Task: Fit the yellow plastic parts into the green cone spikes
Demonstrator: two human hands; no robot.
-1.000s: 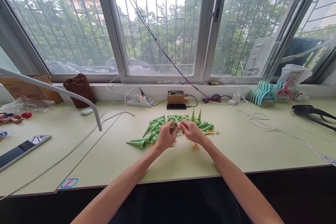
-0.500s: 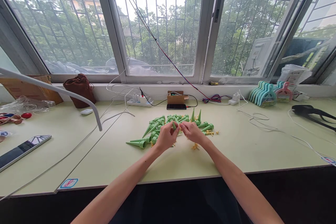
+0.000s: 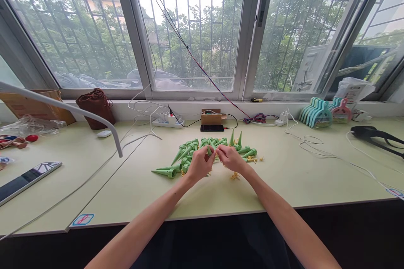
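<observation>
A pile of green cone-shaped plastic spikes (image 3: 186, 155) lies on the pale green table (image 3: 126, 185), with small yellow parts (image 3: 235, 175) scattered near it. My left hand (image 3: 199, 164) is closed around one green spike (image 3: 208, 150) held just above the pile. My right hand (image 3: 231, 158) meets it fingertip to fingertip, pinching something small at the spike's end that I cannot make out. Two spikes (image 3: 235, 138) stand upright behind my right hand.
A black phone (image 3: 212, 127) and small cardboard box (image 3: 211, 116) lie behind the pile, beside a power strip (image 3: 167, 121) and cables. A white lamp arm (image 3: 63, 109) arches at left above a tablet (image 3: 27, 178). Teal hangers (image 3: 316, 112) and a black strap (image 3: 375, 135) sit right.
</observation>
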